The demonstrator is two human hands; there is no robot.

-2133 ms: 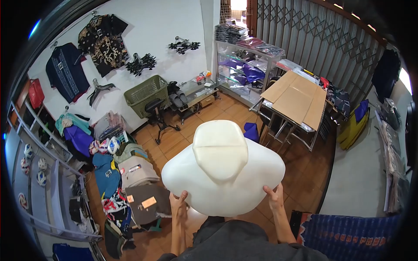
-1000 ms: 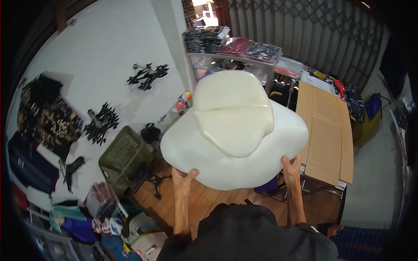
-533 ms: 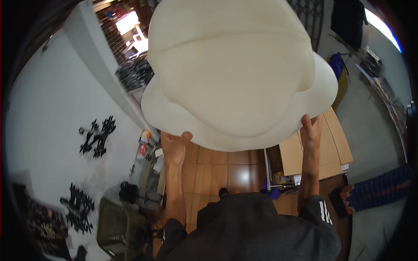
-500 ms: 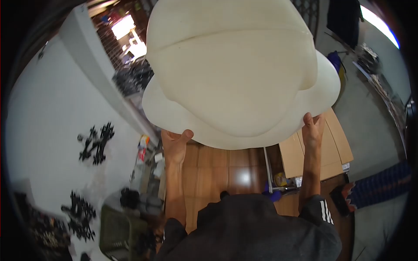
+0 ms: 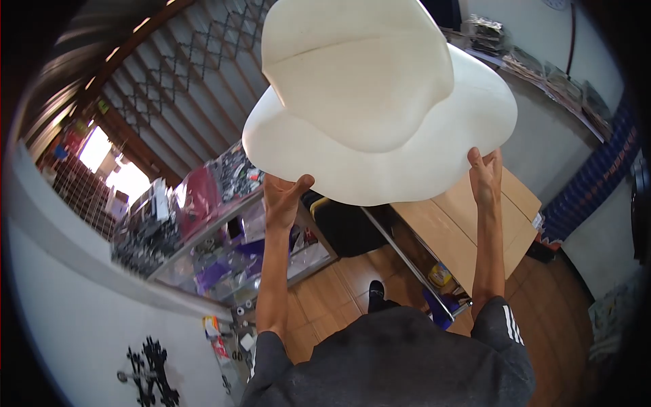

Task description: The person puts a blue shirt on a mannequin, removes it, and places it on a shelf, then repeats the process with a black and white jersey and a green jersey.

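A large white moulded form (image 5: 359, 95), smooth and shell-like, fills the upper middle of the view. Its bulging upper part has a crease across it, and a broad flared rim spreads below; the top runs out of the frame. At the rim's lower left, my left hand (image 5: 281, 200) is closed on the edge, thumb on the near face and fingers hidden behind. My right hand (image 5: 485, 180) grips the lower right edge in the same way. Both arms reach forward, holding the form up off the floor.
A glass display case (image 5: 234, 251) with packaged goods stands at left, with stacked packets (image 5: 152, 210) on top. Flat cardboard (image 5: 468, 224) lies at right over a metal-framed rack. A blue roll (image 5: 590, 176) leans beyond it. Behind is a folding metal gate (image 5: 196, 74). Tiled floor (image 5: 325, 285) lies below.
The view has swung round, bringing the folding gate and display case into sight. The white form looks smaller and tilted differently, with more of its flared rim showing. Both hands keep their grip.
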